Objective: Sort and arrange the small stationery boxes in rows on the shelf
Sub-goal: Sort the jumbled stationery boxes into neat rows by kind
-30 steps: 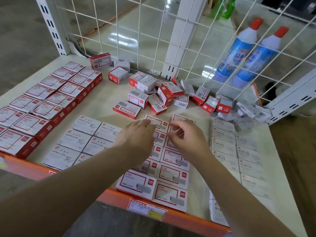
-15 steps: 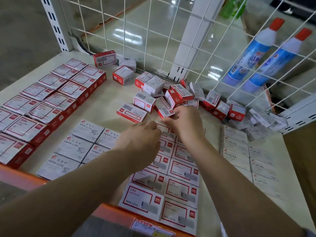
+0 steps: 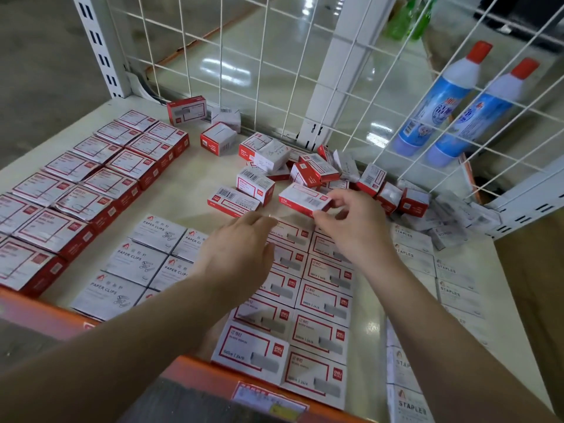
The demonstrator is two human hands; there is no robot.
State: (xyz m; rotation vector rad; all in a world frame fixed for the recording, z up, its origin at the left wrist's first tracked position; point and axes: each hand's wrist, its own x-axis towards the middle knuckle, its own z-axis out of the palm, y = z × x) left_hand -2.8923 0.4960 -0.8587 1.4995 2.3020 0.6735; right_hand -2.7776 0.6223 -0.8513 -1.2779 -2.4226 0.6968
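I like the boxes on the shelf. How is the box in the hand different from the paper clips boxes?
The red-edged box is pinched in the right hand, tilted above the shelf; the paper clips boxes lie flat in rows. The held box has red sides and a red frame; the paper clips boxes are grey-white with a small red logo. Both are small cardboard boxes.

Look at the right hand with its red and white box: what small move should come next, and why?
Probably set the box down at the far end of the red-framed rows below the hands. The right hand pinches it just above that end, its print seems to match those rows, and the left hand rests there, open.
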